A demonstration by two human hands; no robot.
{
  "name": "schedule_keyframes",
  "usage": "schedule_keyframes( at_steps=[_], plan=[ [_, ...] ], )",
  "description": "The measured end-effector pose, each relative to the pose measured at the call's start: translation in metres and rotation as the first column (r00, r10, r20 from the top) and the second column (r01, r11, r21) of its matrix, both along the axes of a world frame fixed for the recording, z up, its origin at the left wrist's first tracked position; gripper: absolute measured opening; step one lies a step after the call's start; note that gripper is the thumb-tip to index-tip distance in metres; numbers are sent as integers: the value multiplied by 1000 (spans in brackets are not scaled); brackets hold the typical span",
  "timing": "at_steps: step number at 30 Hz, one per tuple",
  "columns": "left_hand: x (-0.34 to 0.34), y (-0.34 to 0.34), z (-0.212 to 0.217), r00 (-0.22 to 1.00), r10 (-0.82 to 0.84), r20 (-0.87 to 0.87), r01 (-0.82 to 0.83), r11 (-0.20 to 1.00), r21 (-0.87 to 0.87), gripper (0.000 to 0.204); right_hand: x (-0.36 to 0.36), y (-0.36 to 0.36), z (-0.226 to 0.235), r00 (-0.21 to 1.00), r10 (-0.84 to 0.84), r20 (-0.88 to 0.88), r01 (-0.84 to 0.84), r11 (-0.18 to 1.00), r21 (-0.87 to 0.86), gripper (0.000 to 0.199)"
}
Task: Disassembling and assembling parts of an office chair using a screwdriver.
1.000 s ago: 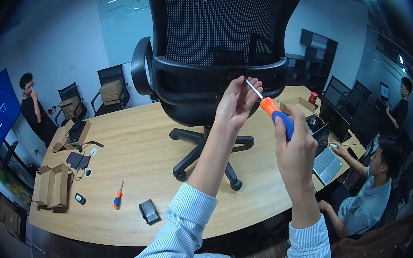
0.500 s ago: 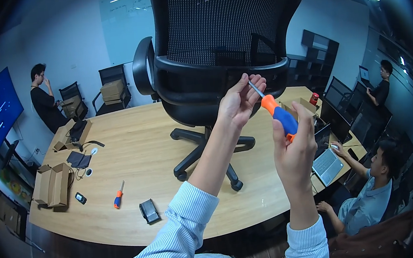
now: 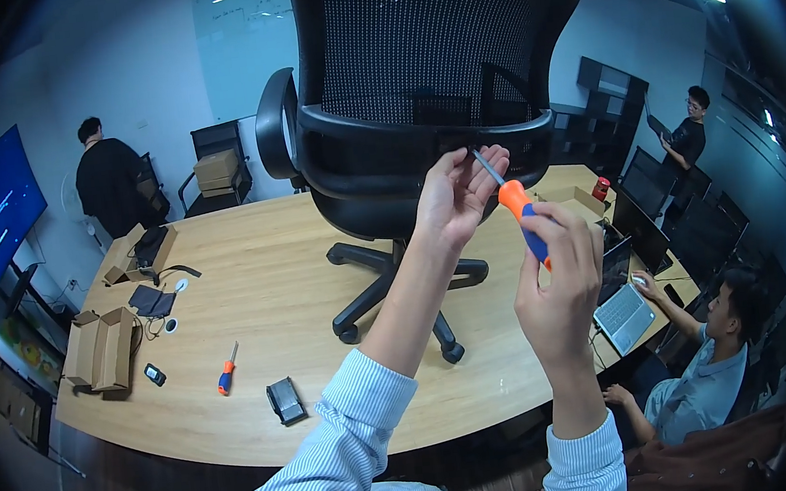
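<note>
An orange-and-blue screwdriver (image 3: 513,198) is gripped by its handle in my right hand (image 3: 562,281), fingers wrapped around it. Its metal shaft slants up and left to the lower back of a black mesh office chair (image 3: 423,162), which stands on the table. My left hand (image 3: 453,197) is cupped palm-up just under the tip, thumb and fingers apart on either side of the shaft. Whether a small screw sits at the tip is hidden.
On the wooden table (image 3: 237,298) lie a second screwdriver (image 3: 228,370), a black bracket-like part (image 3: 286,402), a small black device (image 3: 155,373) and an open cardboard box (image 3: 101,354). A seated person (image 3: 707,367) uses a laptop (image 3: 623,316) at right. Two people stand farther back.
My right hand has shifted its grip on the screwdriver handle, fingers now curled further over it. My left hand stays by the tip. The standing person at left has turned away.
</note>
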State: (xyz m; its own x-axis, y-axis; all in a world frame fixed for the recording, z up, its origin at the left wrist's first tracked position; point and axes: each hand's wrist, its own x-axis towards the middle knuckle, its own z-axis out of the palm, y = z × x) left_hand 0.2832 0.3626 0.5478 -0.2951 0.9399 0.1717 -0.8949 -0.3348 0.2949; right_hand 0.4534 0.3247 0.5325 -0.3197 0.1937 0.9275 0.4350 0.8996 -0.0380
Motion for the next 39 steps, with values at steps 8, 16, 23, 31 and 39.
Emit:
schedule_keyframes(
  at_steps=[8,16,23,31,39],
  plan=[
    [5,10,2,991,111,-70,-115,992,-55,32,-5,6,1,992,60,-109,-62,998,-14,39],
    [4,9,-1,992,92,-90,-94,995,-17,34,1,3,7,981,-196,-2,189,947,-261,28],
    [-2,-1,3,998,-51,-36,52,998,24,34,-5,5,3,993,-11,-118,16,999,35,45],
    [4,5,5,993,87,-80,-94,991,-93,31,-10,7,2,989,60,-134,-47,994,100,42],
    [2,6,2,992,78,-96,-81,996,-30,30,2,2,8,995,-54,-88,31,969,-243,38]
  ],
)
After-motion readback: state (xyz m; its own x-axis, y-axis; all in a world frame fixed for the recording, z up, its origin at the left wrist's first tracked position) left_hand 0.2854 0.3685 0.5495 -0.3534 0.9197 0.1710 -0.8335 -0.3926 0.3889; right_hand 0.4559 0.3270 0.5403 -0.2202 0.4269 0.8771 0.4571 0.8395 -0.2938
